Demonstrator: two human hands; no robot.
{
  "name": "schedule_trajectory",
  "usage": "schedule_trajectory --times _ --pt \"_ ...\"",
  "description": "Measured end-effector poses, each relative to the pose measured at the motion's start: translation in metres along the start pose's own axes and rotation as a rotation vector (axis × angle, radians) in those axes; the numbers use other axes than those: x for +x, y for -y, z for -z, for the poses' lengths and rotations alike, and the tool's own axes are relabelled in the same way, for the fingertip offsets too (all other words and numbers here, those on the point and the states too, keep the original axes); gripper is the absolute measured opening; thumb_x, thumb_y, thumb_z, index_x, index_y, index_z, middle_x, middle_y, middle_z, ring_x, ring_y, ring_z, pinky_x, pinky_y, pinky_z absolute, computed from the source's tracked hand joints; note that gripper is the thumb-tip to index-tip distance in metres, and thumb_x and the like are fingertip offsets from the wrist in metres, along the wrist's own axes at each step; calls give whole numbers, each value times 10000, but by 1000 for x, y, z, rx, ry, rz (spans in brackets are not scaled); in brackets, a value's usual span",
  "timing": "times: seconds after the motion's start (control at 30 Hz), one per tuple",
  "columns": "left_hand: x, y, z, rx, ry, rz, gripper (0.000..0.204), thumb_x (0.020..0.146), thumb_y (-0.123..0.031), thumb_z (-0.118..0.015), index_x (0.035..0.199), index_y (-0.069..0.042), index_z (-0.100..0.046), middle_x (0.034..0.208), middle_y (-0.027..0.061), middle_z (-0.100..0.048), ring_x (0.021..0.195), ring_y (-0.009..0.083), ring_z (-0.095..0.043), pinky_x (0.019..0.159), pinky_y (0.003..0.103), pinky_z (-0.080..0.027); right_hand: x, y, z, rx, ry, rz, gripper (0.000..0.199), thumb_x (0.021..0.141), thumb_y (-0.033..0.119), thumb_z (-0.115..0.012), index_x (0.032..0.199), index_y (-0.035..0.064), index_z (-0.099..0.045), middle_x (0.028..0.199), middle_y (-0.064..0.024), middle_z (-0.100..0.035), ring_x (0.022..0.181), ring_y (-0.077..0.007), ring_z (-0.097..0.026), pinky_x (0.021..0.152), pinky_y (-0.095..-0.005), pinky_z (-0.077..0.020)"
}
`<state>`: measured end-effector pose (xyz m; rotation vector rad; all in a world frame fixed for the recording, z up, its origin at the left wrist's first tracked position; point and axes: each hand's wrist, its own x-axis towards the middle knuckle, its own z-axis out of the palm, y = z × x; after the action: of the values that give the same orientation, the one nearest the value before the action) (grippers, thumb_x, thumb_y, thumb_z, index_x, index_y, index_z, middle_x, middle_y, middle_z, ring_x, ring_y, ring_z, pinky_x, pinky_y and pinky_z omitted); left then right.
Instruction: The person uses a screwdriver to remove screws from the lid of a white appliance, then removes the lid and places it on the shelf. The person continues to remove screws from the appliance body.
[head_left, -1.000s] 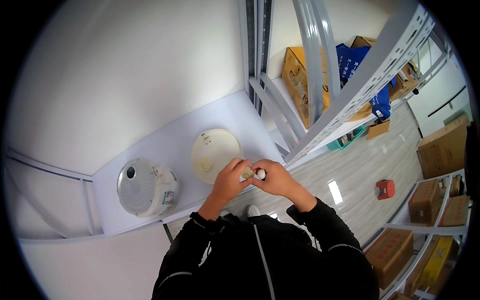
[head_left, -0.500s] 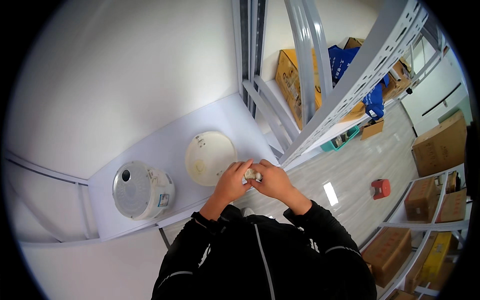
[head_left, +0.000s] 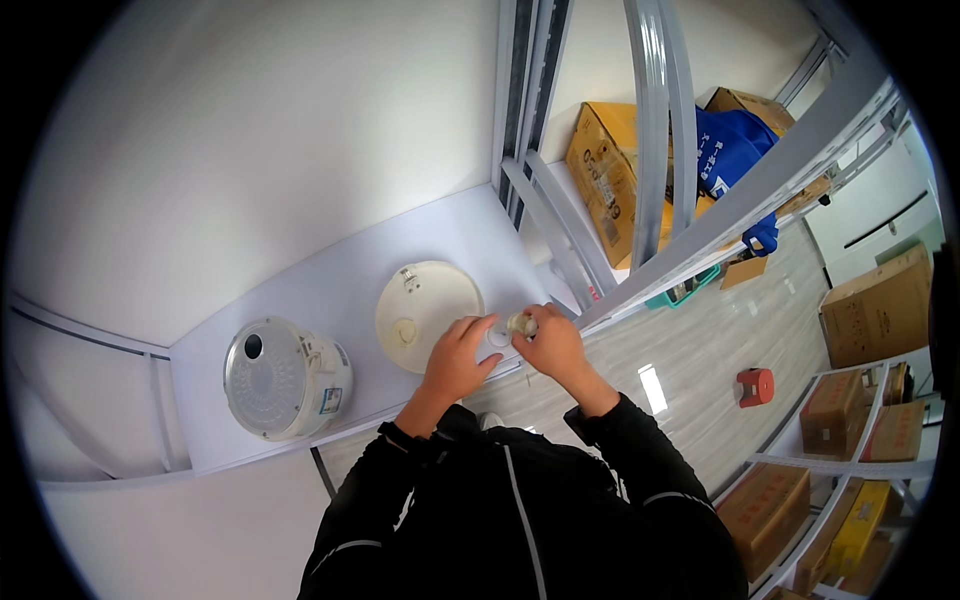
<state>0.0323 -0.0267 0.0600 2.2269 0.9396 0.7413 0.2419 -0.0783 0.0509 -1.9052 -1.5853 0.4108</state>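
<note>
My right hand [head_left: 556,348] is closed around a small pale yellowish piece that looks like a little jar [head_left: 521,323]; its exact kind is hard to make out. Just left of it, my left hand [head_left: 460,360] has thumb and fingers apart. A small whitish round piece [head_left: 498,336] shows between the two hands, close to the left fingertips; whether it touches them I cannot tell. Behind my left hand, a large round cream lid [head_left: 440,295] lies on the pale shelf [head_left: 340,275]. Further left, a white bucket [head_left: 285,380] has a dark round hole in its top.
A grey metal rack post [head_left: 650,130] rises at the right. Behind it are a yellow box [head_left: 607,180] and a blue bag [head_left: 735,145]. A red stool [head_left: 755,387] stands on the floor, with shelved cardboard boxes [head_left: 768,515] at the lower right.
My hands, together around the small piece before, have moved apart. The jar-like piece is now in my right hand, and a whitish round piece shows between them. The view has shifted slightly.
</note>
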Motion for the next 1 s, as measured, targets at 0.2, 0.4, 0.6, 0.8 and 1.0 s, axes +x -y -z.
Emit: schedule_trajectory --times 0.2,0.4,0.6,0.8,1.0 --pt "-30 43 21 157 -116 81 552 807 -225 -873 1300 -44 -703 1290 141 -683 1209 373 -640 1053 470 -525 8 -28 -26 -141 19 -120 401 846 257 -775 1178 45 -701 1113 -230 -696 931 -442 -731 824 -506 -610" --pt "-49 58 35 235 -45 59 580 790 -364 -891 1258 -59 -735 1351 118 -677 1357 387 -572 1221 565 -384 16 -34 -42 -214 111 -159 426 880 260 -743 1243 50 -667 1197 -236 -656 963 -438 -733 851 -521 -609" --pt "-47 58 39 270 -9 -11 619 749 -464 -897 1223 -87 -770 1447 70 -642 1513 332 -452 1296 584 -254 24 -22 -38 -192 185 -266 593 881 247 -761 1412 59 -576 1279 -272 -593 1050 -470 -693 900 -518 -590" --pt "-44 59 34 351 48 4 662 691 -496 -922 1220 -129 -770 1442 33 -644 1488 304 -479 1292 584 -248 19 12 -5 41 60 -39 669 838 109 -754 1457 48 -507 1263 -266 -549 1007 -467 -679 870 -499 -585" --pt "-39 59 30 351 53 -20 771 616 -464 -947 1295 -158 -748 1390 6 -643 1293 263 -573 1201 561 -347 15 72 45 328 67 189 672 827 -64 -714 1454 46 -499 1258 -191 -573 972 -342 -669 801 -375 -544"
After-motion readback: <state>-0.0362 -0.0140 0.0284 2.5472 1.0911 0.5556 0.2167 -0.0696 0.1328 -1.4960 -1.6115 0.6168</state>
